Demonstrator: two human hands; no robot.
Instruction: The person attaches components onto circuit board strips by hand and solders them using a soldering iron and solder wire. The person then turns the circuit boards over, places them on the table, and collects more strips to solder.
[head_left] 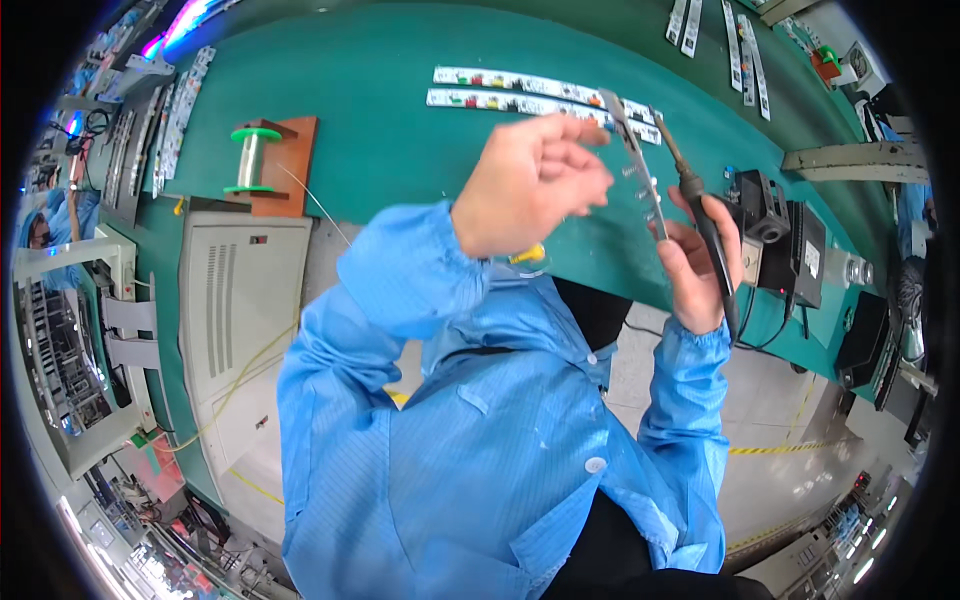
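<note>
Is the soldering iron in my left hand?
No, the soldering iron is in your right hand, while your left hand is apart from it.

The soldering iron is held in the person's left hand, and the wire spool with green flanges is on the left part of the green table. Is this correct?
Not fully. The head view shows the soldering iron in the right hand, not the left hand. The wire spool with green flanges is indeed on the left part of the green table.
</note>
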